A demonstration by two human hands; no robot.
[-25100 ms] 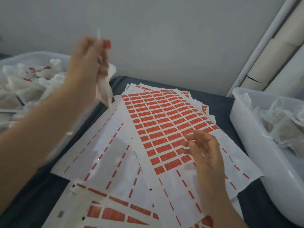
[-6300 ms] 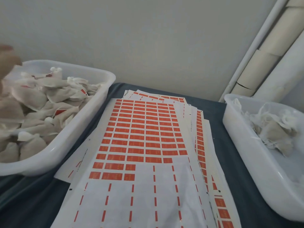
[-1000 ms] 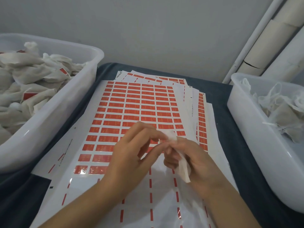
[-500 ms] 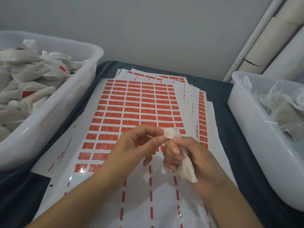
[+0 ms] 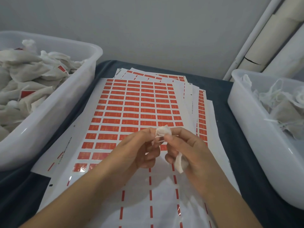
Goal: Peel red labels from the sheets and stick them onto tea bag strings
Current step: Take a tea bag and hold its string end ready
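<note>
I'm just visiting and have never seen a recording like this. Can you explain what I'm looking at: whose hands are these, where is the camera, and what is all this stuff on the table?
There is no machine here: a person works with bare hands, and the one camera sits on their head, looking forward and down.

On the dark table lies a stack of white sheets covered in rows of small red labels; the near part of the top sheet is already peeled bare.

The left tub is heaped with tea bags, some showing red labels. The right tub holds fewer bags, with no labels visible.

The right hand holds a tea bag, and the left hand pinches its thin string between the two hands. No label is on that string yet, as far as I can see.
</note>
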